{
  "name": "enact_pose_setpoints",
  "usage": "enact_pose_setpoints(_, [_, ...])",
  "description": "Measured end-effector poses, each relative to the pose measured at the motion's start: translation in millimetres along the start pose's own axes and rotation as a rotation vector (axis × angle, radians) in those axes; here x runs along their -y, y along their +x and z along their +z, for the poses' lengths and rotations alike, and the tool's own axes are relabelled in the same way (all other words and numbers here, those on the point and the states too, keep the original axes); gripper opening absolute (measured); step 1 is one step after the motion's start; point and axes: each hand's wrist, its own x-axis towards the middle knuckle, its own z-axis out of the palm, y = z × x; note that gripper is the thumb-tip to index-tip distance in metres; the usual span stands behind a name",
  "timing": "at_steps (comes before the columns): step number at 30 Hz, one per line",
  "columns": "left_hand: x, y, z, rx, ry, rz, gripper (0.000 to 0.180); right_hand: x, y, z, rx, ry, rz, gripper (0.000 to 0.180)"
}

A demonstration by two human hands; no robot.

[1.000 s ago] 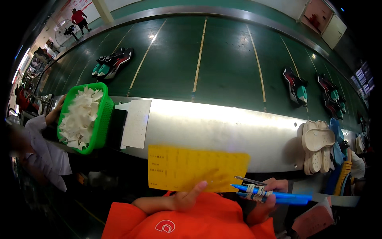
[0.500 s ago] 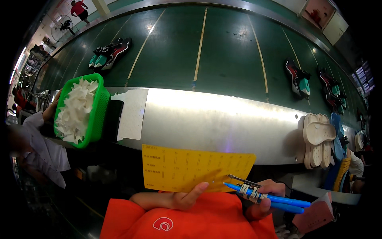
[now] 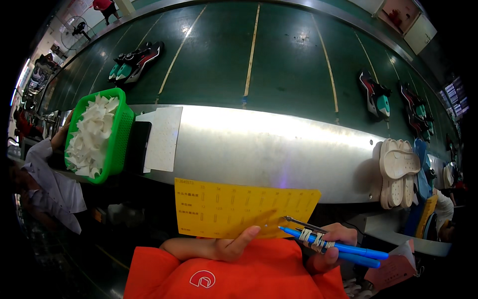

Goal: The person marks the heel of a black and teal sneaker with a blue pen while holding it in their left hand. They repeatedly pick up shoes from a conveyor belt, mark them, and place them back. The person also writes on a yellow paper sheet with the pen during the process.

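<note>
A yellow printed card (image 3: pixel 219 204) is held up in front of my orange top. My left hand (image 3: pixel 234 246) grips its lower edge, with the thumb lying on the face and the other fingers hidden behind. In my right hand (image 3: pixel 334 244) is a bundle of blue pens (image 3: pixel 343 246), wrapped with several pale rubber bands (image 3: pixel 315 240) and joined by a thin dark metal-tipped tool (image 3: pixel 301 222). A pen tip and the metal tip point left, in front of the card's lower right part; whether they touch it I cannot tell.
Beyond a metal ledge (image 3: pixel 259 144) lies a green conveyor (image 3: pixel 284 65) carrying shoes (image 3: pixel 132 65). At left stand a green basket (image 3: pixel 118 144) of white scraps and a white sheet (image 3: pixel 163 139); a co-worker (image 3: pixel 50 184) is beside them. Beige clogs (image 3: pixel 398 169) stand right.
The view has shifted slightly. The card's left side sits a little higher, while both hands keep their holds. In the background, the person in red has moved to the right.
</note>
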Motion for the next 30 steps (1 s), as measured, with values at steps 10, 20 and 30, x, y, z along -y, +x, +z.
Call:
enact_pose_setpoints(10, [-20.2, 12.6, -5.3, 0.001, 0.131, 0.018, 0.027, 7.3, 2.0, 5.9, 0.017, -0.095, 0.039, 0.029])
enact_pose_setpoints(20, [-12.3, 9.9, -6.2, 0.002, 0.176, 0.002, 0.027, 5.4, -4.0, 14.7, -0.101, -0.203, 0.050, 0.029])
enact_pose_setpoints(30, [-21.6, 12.4, -7.2, 0.004, 0.185, -0.044, 0.028, -1.6, -3.8, 9.1, -0.007, -0.198, -0.046, 0.037])
